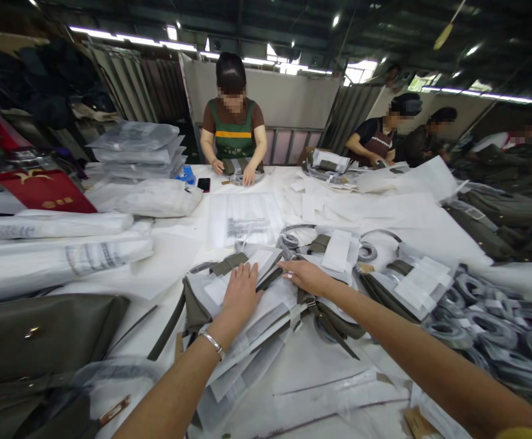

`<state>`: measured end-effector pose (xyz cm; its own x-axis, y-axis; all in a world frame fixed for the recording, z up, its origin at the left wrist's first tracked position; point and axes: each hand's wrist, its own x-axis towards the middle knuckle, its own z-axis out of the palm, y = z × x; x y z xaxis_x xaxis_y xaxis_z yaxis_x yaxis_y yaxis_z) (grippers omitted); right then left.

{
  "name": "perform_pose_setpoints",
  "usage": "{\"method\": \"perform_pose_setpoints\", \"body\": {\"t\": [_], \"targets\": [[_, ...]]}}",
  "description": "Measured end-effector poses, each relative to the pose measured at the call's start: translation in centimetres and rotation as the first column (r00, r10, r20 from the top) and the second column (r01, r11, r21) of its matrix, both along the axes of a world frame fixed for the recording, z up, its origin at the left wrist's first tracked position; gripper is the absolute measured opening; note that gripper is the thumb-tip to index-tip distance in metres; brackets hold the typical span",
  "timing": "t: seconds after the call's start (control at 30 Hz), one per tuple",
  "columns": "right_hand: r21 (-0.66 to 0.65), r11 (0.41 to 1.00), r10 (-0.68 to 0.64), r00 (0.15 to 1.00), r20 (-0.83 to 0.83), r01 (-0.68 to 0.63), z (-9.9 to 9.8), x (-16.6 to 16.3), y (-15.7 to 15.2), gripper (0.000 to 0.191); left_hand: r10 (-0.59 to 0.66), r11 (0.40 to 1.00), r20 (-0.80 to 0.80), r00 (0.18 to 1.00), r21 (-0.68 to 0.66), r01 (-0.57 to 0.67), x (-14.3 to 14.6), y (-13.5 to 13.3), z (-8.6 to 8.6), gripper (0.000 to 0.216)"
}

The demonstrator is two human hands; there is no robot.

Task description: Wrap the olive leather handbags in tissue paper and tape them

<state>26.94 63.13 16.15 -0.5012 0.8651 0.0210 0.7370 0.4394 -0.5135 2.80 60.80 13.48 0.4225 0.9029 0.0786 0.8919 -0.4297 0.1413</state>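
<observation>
My left hand (239, 294) lies flat, fingers stretched out, on a stack of white paper sheets (266, 305) that wrap an olive-green strap (229, 263). A silver bangle sits on that wrist. My right hand (306, 275) rests beside it on the same stack, fingers extended toward the left and touching the paper's edge. More olive straps (334, 323) trail out from under the pile toward me.
An olive-green bag (41, 341) lies at the near left. Plastic-wrapped packages (60, 256) pile up on the left. Coiled wrapped straps (489, 323) fill the right side. A clear printed bag (246, 219) lies ahead. A person across the table (233, 122) handles a strap; others work at far right.
</observation>
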Motion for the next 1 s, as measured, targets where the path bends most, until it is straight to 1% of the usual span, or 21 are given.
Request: {"method": "perform_pose_setpoints", "body": {"t": [0.07,0.13,0.2,0.27,0.3,0.33,0.4,0.43,0.47,0.53,0.6,0.73,0.9,1.0], "targets": [[-0.078,0.997,0.028,0.999,-0.027,-0.03,0.3,-0.4,-0.7,0.039,0.002,1.0,0.003,1.0,0.006,-0.002,0.0,0.0,-0.1,0.066],[-0.128,0.991,0.039,0.997,-0.062,-0.047,0.6,-0.1,-1.1,0.037,0.003,1.0,0.005,1.0,0.008,-0.003,0.0,-0.1,-0.2,0.066],[-0.173,0.983,0.042,0.99,-0.132,-0.064,0.8,0.4,-1.2,0.045,0.004,1.0,0.01,1.0,0.007,-0.004,-0.1,-0.1,-0.3,0.067],[-0.195,0.978,0.036,0.981,-0.19,-0.074,0.9,0.8,-1.1,0.053,0.008,1.0,0.019,1.0,0.003,-0.008,0.0,-0.1,-0.4,0.067],[-0.187,0.98,0.026,0.979,-0.2,-0.065,0.9,0.8,-1.0,0.051,0.011,1.0,0.025,1.0,0.001,-0.011,0.0,-0.1,-0.4,0.067],[-0.168,0.985,0.012,0.98,-0.198,-0.046,0.8,0.7,-0.7,0.044,0.013,1.0,0.03,0.999,-0.001,-0.013,0.0,-0.1,-0.4,0.066],[-0.11,0.994,-0.033,0.982,-0.188,0.012,0.5,0.1,0.2,0.022,0.015,1.0,0.038,0.999,-0.005,-0.015,0.0,-0.1,-0.4,0.066],[-0.077,0.996,-0.056,0.981,-0.188,0.043,0.4,-0.4,0.9,0.015,0.016,1.0,0.039,0.999,-0.005,-0.015,0.0,-0.1,-0.4,0.067],[-0.048,0.997,-0.075,0.978,-0.192,0.067,0.2,-0.9,1.8,0.011,0.016,1.0,0.04,0.999,-0.005,-0.016,0.0,-0.1,-0.5,0.067],[-0.007,0.995,-0.097,0.972,-0.213,0.098,-0.3,-2.2,3.7,0.009,0.018,1.0,0.038,0.999,-0.004,-0.018,0.0,-0.1,-0.5,0.068],[0.003,0.995,-0.099,0.967,-0.236,0.103,-0.8,-3.4,5.7,0.007,0.023,1.0,0.033,0.999,-0.003,-0.022,0.1,-0.1,-0.6,0.068],[-0.073,0.996,-0.067,0.96,-0.271,0.049,-1.6,-5.0,8.7,0.008,0.036,0.999,0.026,0.999,-0.008,-0.036,0.1,-0.1,-0.7,0.066],[-0.146,0.989,-0.058,0.936,-0.347,0.007,-2.0,-5.2,9.5,0.012,0.033,0.999,0.042,0.999,-0.028,-0.032,0.1,0.1,-0.7,0.066],[-0.174,0.984,-0.099,0.916,-0.389,0.033,-2.6,-5.4,9.6,0.018,0.035,0.999,0.05,0.998,-0.034,-0.034,0.1,0.3,-0.6,0.066]]}}
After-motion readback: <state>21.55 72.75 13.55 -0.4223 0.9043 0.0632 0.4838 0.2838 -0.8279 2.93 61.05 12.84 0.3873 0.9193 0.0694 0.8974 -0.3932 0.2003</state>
